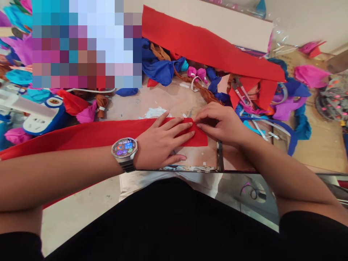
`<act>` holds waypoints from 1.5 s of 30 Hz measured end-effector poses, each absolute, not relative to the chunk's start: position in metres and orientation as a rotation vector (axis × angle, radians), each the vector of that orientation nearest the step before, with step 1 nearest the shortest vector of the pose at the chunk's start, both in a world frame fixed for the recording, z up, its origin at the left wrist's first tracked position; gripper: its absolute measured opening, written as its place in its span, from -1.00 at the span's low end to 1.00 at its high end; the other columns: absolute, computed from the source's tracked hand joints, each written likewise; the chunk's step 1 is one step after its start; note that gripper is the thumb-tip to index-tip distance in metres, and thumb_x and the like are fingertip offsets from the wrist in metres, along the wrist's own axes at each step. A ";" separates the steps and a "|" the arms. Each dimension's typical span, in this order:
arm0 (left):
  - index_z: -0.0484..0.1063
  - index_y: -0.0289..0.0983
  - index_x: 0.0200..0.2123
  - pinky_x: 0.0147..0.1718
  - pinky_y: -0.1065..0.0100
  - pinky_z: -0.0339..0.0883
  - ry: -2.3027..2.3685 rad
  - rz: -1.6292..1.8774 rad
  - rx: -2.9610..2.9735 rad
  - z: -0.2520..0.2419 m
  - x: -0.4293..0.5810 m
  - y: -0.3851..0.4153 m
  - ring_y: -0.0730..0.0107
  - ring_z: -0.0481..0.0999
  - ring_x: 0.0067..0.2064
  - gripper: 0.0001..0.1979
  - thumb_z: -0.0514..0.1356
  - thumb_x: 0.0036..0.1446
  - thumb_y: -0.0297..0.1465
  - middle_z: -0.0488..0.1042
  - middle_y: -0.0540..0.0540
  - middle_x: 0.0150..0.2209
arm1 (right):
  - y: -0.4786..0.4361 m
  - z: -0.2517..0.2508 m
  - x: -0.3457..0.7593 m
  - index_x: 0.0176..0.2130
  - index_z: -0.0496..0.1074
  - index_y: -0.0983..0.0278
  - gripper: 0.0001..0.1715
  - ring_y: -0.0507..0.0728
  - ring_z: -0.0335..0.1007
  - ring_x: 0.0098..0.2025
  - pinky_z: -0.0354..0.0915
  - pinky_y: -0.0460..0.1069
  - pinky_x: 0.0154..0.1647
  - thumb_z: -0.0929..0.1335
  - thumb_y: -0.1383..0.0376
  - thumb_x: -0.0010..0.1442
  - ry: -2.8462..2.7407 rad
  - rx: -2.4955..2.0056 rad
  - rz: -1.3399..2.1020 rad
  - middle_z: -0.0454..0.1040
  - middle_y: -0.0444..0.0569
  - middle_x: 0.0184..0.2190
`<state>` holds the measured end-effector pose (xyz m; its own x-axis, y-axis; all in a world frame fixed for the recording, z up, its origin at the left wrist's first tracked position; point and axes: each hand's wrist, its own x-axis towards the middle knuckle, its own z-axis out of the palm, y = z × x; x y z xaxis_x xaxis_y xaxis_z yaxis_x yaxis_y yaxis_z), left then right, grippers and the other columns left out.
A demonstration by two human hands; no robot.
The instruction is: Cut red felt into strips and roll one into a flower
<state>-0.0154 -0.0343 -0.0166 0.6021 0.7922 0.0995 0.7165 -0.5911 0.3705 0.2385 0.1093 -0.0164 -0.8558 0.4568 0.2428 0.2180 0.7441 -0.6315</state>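
A long red fabric strip (81, 135) lies along the table's near edge, and its left part hangs over the side. My left hand (165, 139), with a watch on the wrist, rests flat on the strip, fingers spread near its right end. Close to those fingertips, my right hand (220, 121) has thumb and forefinger pinched together at the strip's upper edge. The pinch appears to hold the red fabric, though the fingertips partly hide it. Thread snips (240, 90) lie beyond my right hand among fabric scraps.
Another red fabric piece (212, 45) drapes across the back, beside a white box (217, 21). Blue cloth pieces (163, 69) and pink bundles (197, 73) lie in the middle. A power strip (40, 116) sits at left. Cardboard (320, 141) is at right.
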 end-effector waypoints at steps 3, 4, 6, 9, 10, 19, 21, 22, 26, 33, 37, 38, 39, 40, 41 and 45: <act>0.24 -0.22 0.53 0.56 -0.34 -0.23 1.191 0.350 2.549 -0.018 -0.015 -0.035 -0.22 0.15 0.57 -0.30 0.12 0.49 -0.01 0.23 -0.26 0.54 | 0.110 -0.016 0.239 -0.07 0.67 0.14 -0.85 0.22 0.58 -0.07 0.47 0.13 0.03 0.48 0.24 0.35 -2.567 -0.543 0.891 0.70 -0.02 -0.17; 0.22 -0.22 0.54 0.56 -0.34 -0.24 1.181 0.345 2.551 -0.018 -0.015 -0.035 -0.23 0.14 0.57 -0.29 0.10 0.49 0.00 0.23 -0.26 0.54 | 0.110 -0.016 0.240 -0.06 0.67 0.13 -0.84 0.22 0.57 -0.07 0.47 0.13 0.02 0.48 0.25 0.35 -2.569 -0.555 0.904 0.70 -0.01 -0.17; 0.21 -0.22 0.55 0.56 -0.35 -0.25 1.170 0.339 2.549 -0.019 -0.015 -0.036 -0.22 0.15 0.57 -0.27 0.09 0.50 0.02 0.25 -0.26 0.54 | 0.111 -0.016 0.240 -0.06 0.67 0.12 -0.83 0.22 0.58 -0.06 0.48 0.12 0.01 0.47 0.26 0.35 -2.567 -0.570 0.921 0.70 -0.02 -0.17; 0.22 -0.20 0.54 0.56 -0.34 -0.25 1.169 0.342 2.550 -0.020 -0.014 -0.036 -0.21 0.15 0.57 -0.29 0.09 0.50 0.02 0.26 -0.26 0.53 | 0.111 -0.016 0.240 -0.05 0.68 0.11 -0.81 0.22 0.58 -0.06 0.48 0.12 0.00 0.45 0.28 0.37 -2.556 -0.579 0.922 0.70 -0.02 -0.17; 0.25 -0.21 0.52 0.56 -0.34 -0.24 1.169 0.345 2.552 -0.020 -0.014 -0.035 -0.21 0.15 0.57 -0.30 0.09 0.49 0.02 0.25 -0.26 0.53 | 0.111 -0.016 0.240 -0.05 0.68 0.11 -0.80 0.21 0.58 -0.07 0.47 0.12 0.00 0.43 0.29 0.38 -2.551 -0.579 0.918 0.70 -0.03 -0.17; 0.38 -0.27 0.42 0.54 -0.35 -0.13 1.160 0.357 2.550 -0.021 -0.015 -0.032 -0.25 0.14 0.57 -0.35 0.14 0.47 0.01 0.19 -0.34 0.55 | 0.110 -0.017 0.239 -0.04 0.67 0.13 -0.79 0.21 0.58 -0.05 0.45 0.12 0.02 0.41 0.30 0.40 -2.553 -0.556 0.942 0.71 -0.02 -0.14; 0.38 -0.27 0.41 0.54 -0.35 -0.12 1.165 0.357 2.554 -0.021 -0.014 -0.032 -0.26 0.14 0.57 -0.35 0.13 0.47 0.01 0.19 -0.34 0.55 | 0.111 -0.016 0.238 -0.04 0.67 0.14 -0.79 0.22 0.57 -0.04 0.45 0.13 0.04 0.41 0.30 0.40 -2.555 -0.537 0.946 0.71 -0.01 -0.14; 0.38 -0.28 0.41 0.54 -0.35 -0.12 1.164 0.360 2.556 -0.021 -0.014 -0.032 -0.26 0.15 0.56 -0.35 0.13 0.47 0.01 0.20 -0.34 0.55 | 0.111 -0.016 0.238 -0.03 0.66 0.14 -0.79 0.22 0.57 -0.04 0.45 0.13 0.05 0.41 0.30 0.41 -2.558 -0.528 0.946 0.70 -0.01 -0.14; 0.38 -0.28 0.41 0.54 -0.35 -0.12 1.164 0.385 2.557 -0.023 -0.014 -0.031 -0.25 0.15 0.56 -0.35 0.15 0.46 0.00 0.22 -0.38 0.53 | 0.111 -0.014 0.238 -0.03 0.66 0.12 -0.79 0.22 0.58 -0.04 0.45 0.15 0.05 0.40 0.29 0.42 -2.570 -0.514 0.958 0.70 0.00 -0.13; 0.37 -0.28 0.42 0.55 -0.35 -0.15 1.173 0.369 2.555 -0.023 -0.015 -0.032 -0.24 0.14 0.57 -0.34 0.12 0.48 0.01 0.24 -0.39 0.51 | 0.110 -0.014 0.237 -0.06 0.66 0.12 -0.83 0.22 0.59 -0.06 0.45 0.16 0.05 0.43 0.25 0.40 -2.570 -0.489 0.955 0.70 0.00 -0.15; 0.30 -0.27 0.48 0.56 -0.32 -0.18 1.169 0.398 2.548 -0.022 -0.014 -0.032 -0.22 0.15 0.56 -0.31 0.15 0.47 -0.01 0.26 -0.36 0.50 | 0.110 -0.014 0.237 -0.06 0.66 0.13 -0.83 0.22 0.58 -0.06 0.45 0.16 0.04 0.42 0.25 0.41 -2.580 -0.461 0.944 0.70 0.01 -0.14; 0.29 -0.26 0.49 0.56 -0.32 -0.18 1.167 0.404 2.548 -0.022 -0.014 -0.032 -0.22 0.15 0.56 -0.31 0.16 0.46 -0.02 0.27 -0.34 0.51 | 0.111 -0.013 0.237 -0.06 0.66 0.13 -0.82 0.22 0.59 -0.06 0.45 0.16 0.04 0.42 0.24 0.42 -2.581 -0.458 0.941 0.70 0.01 -0.14; 0.29 -0.25 0.49 0.56 -0.32 -0.18 1.165 0.408 2.547 -0.022 -0.014 -0.032 -0.22 0.15 0.56 -0.30 0.16 0.46 -0.02 0.27 -0.33 0.51 | 0.111 -0.013 0.237 -0.05 0.66 0.13 -0.82 0.23 0.59 -0.06 0.45 0.17 0.05 0.41 0.24 0.42 -2.583 -0.458 0.938 0.70 0.01 -0.14; 0.29 -0.24 0.49 0.56 -0.32 -0.18 1.165 0.408 2.548 -0.022 -0.014 -0.032 -0.23 0.15 0.56 -0.30 0.16 0.46 -0.01 0.26 -0.32 0.51 | 0.111 -0.013 0.237 -0.05 0.66 0.13 -0.81 0.23 0.59 -0.05 0.45 0.17 0.06 0.40 0.25 0.43 -2.584 -0.461 0.934 0.70 0.01 -0.14; 0.30 -0.24 0.49 0.56 -0.33 -0.18 1.166 0.406 2.550 -0.022 -0.014 -0.032 -0.23 0.15 0.56 -0.31 0.15 0.46 0.00 0.26 -0.31 0.52 | 0.111 -0.013 0.237 -0.05 0.66 0.13 -0.80 0.23 0.59 -0.05 0.45 0.18 0.07 0.39 0.25 0.43 -2.583 -0.466 0.928 0.70 0.01 -0.14; 0.32 -0.23 0.47 0.55 -0.36 -0.17 1.165 0.394 2.564 -0.024 -0.014 -0.031 -0.25 0.15 0.56 -0.30 0.14 0.46 0.04 0.24 -0.29 0.53 | 0.112 -0.017 0.238 -0.03 0.66 0.13 -0.77 0.23 0.58 -0.05 0.46 0.18 0.05 0.38 0.27 0.43 -2.568 -0.510 0.885 0.70 0.01 -0.15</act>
<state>-0.0141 -0.0313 -0.0237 0.6341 0.7632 0.1242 0.6818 -0.6276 0.3758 0.2385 0.1124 -0.0167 -0.8636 0.4492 0.2289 0.2129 0.7365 -0.6420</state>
